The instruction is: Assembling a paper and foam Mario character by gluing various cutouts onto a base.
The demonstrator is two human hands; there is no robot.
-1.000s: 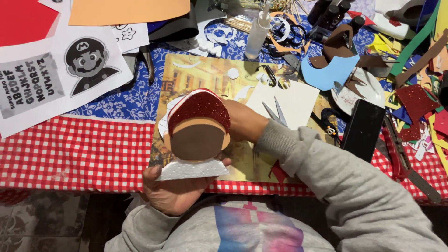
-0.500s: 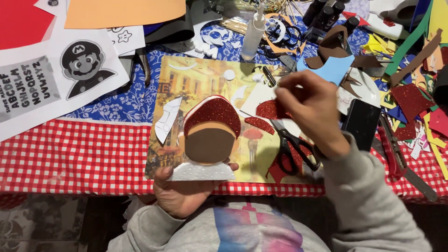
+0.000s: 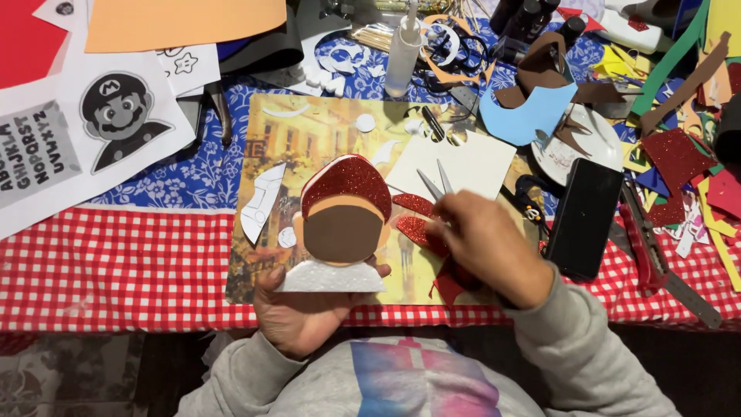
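- The left hand [image 3: 297, 313] sits at about 6 o'clock. Its fingers are wrapped around the white foam base [image 3: 330, 278] of a craft head [image 3: 343, 220], which stands up in the middle, over the picture mat [image 3: 309, 131].
- The craft head has a brown face and a sparkly red cap [image 3: 346, 179] on top.
- The right hand [image 3: 486, 247] is at about 4 o'clock from the head. Its fingers are curled around a pair of scissors [image 3: 434, 183]. The two grey blades poke out toward 11 o'clock with a small gap between them.
- The blade tips are very near the edge of the red cap. I think a slip could scratch or snip the cap, because the points are so close.
- A loose sparkly red piece [image 3: 421, 228] lies just beside the right hand, between it and the head. It might get pushed off the mat if the hand bumps it.
- The head is only held at the bottom. It could tip over if the left hand lets go a little.
- A black phone [image 3: 584, 218] lies at 3 o'clock, and a glue bottle [image 3: 404, 50] stands at 12 o'clock. The bottle looks easy to knock over with a far reach.
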